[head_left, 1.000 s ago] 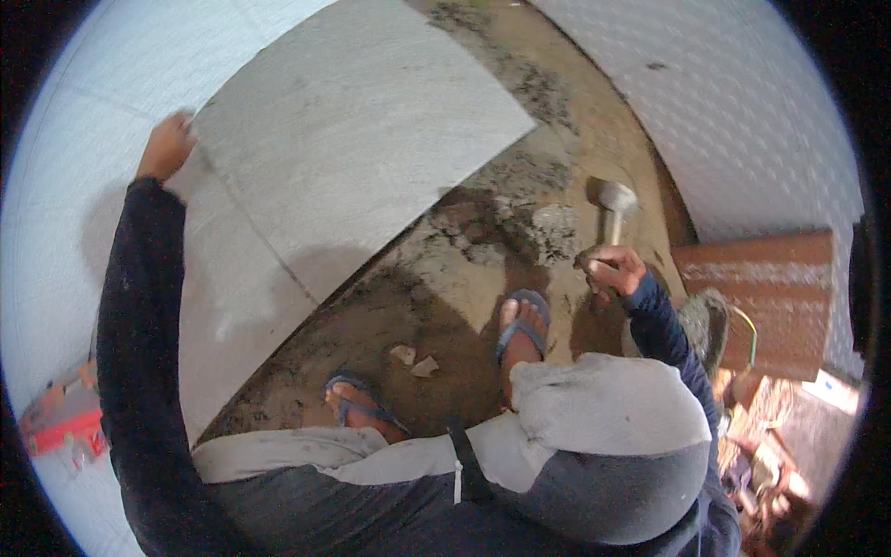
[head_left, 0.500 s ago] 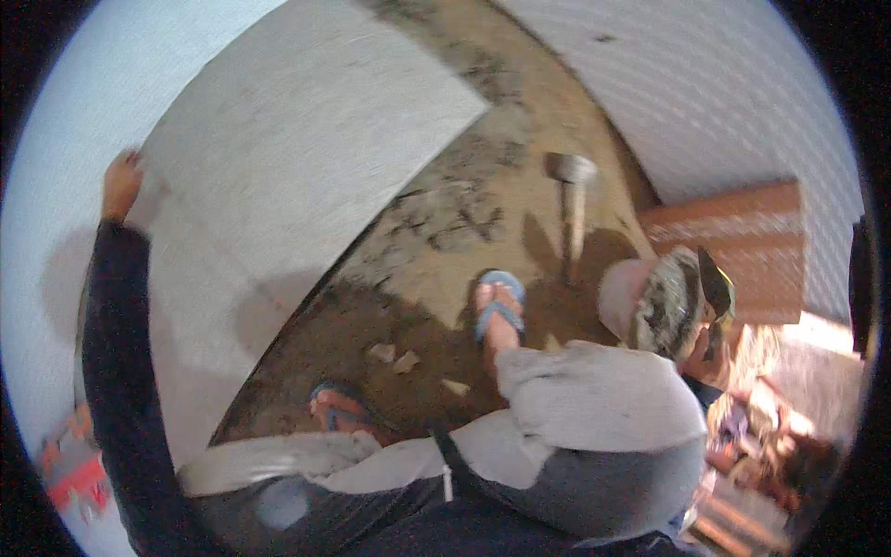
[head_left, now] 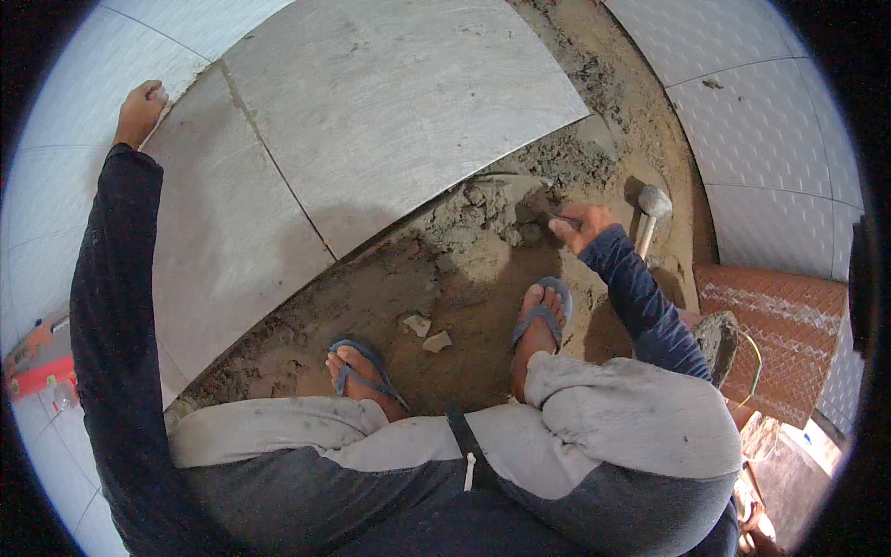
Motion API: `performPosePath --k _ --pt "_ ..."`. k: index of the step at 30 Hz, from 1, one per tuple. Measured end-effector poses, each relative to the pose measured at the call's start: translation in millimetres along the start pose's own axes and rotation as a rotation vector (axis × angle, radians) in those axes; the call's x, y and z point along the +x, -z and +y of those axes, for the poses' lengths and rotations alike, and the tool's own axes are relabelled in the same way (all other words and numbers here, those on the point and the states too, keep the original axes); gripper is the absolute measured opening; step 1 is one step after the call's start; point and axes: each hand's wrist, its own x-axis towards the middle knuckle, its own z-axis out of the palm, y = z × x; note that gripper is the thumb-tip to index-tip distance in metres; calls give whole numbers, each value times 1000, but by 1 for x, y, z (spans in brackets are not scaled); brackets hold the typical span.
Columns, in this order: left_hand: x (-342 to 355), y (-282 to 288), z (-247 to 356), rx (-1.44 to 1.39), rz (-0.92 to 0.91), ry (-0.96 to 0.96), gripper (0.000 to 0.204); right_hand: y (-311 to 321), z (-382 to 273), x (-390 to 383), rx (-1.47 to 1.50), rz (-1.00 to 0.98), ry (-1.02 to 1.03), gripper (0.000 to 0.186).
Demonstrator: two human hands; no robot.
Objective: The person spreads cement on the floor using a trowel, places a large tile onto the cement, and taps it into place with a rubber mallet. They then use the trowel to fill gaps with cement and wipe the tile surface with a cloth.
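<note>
While right hand (head_left: 587,228) grips trowel (head_left: 535,206), likely stiff, light, best held at rear, left hand (head_left: 140,111) has curled fingers, contents unclear.

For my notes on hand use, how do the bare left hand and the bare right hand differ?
The bare left hand is at the left edge of a flat grey tile; the bare right hand is over rough, grey-brown mortar.
The right hand grips a dark tool, while the left hand is curled, with no tool visible.
Both extend from long dark cloth sleeves.
</note>
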Motion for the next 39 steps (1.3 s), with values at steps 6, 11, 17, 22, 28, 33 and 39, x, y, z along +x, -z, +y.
performPosePath --k 6,11,17,22,28,33,39 --pt "-9 10 -18 70 -14 -12 45 -12 -18 19 123 -259 72 42" --pt "-1 20 21 -2 -6 32 46 -35 -46 38 206 -275 315 45" --pt "3 22 70 -94 73 -70 47 -31 -48 15 592 -638 187 36" --pt "21 -3 83 -71 49 -63 50 14 -6 -75 843 -574 -80 26" --pt "67 -75 56 -379 -45 -160 54 106 38 -257 914 64 -426 21" --pt "99 -117 38 -409 -44 -169 50 133 72 -395 81 564 -567 28" --pt "76 -94 40 27 67 -305 48 70 86 -284 607 354 -654 33"
